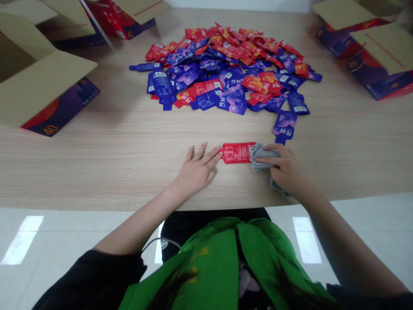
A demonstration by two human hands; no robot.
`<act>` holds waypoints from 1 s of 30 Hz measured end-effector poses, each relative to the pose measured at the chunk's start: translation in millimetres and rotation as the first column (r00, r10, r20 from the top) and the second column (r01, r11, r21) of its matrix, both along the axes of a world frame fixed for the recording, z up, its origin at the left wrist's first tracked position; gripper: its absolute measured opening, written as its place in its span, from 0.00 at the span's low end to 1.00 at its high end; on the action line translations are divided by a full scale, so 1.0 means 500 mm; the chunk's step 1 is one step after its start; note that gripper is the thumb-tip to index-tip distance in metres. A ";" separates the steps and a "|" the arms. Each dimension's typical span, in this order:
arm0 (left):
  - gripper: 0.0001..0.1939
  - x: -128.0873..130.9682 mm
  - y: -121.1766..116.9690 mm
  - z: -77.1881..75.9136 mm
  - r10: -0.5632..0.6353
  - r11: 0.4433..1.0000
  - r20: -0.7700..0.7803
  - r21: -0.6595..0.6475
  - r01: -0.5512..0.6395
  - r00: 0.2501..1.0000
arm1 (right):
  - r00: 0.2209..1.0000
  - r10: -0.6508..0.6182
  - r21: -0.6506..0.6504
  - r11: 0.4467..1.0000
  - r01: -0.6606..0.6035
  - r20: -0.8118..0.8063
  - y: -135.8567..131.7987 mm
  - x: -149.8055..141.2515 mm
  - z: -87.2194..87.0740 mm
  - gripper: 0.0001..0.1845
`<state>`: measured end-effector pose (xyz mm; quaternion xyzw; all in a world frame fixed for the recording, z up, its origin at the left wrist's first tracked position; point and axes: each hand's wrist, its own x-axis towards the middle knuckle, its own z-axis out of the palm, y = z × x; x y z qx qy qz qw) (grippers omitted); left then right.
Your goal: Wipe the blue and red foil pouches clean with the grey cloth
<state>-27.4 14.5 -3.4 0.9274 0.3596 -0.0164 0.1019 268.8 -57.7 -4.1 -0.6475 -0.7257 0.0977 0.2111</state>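
A red sachet (237, 153) lies flat on the table in front of me, its printed text side up and its narrow neck pointing left. The fingertips of my left hand (196, 170) rest on that neck; the fingers are stretched out and lie flat. My right hand (285, 168) grips a folded grey cloth (262, 156) and presses it on the sachet's right end, which the cloth hides. Part of the cloth hangs out below my right palm. Just beyond my right hand lies a single purple sachet (285, 125).
A large heap of red and purple sachets (222, 64) covers the table's far middle. Open cardboard boxes stand at the left (61, 101) and right (383, 60). The wooden table's (97, 172) front edge runs close to my body.
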 end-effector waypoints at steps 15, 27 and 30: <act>0.28 0.106 0.059 0.009 0.223 0.973 0.141 0.037 -0.230 0.965 | 0.971 -0.141 0.085 0.983 0.160 -0.195 0.015 0.008 -0.038 0.29; 0.15 0.085 0.021 -0.001 -0.062 0.949 0.029 0.310 0.050 0.998 | 0.878 -0.238 0.116 0.943 0.311 -0.416 -0.024 -0.001 -0.011 0.29; 0.16 0.088 0.012 0.000 -0.056 0.958 0.021 0.284 0.048 0.998 | 0.861 -0.248 0.139 0.930 0.340 -0.444 -0.026 -0.014 -0.001 0.29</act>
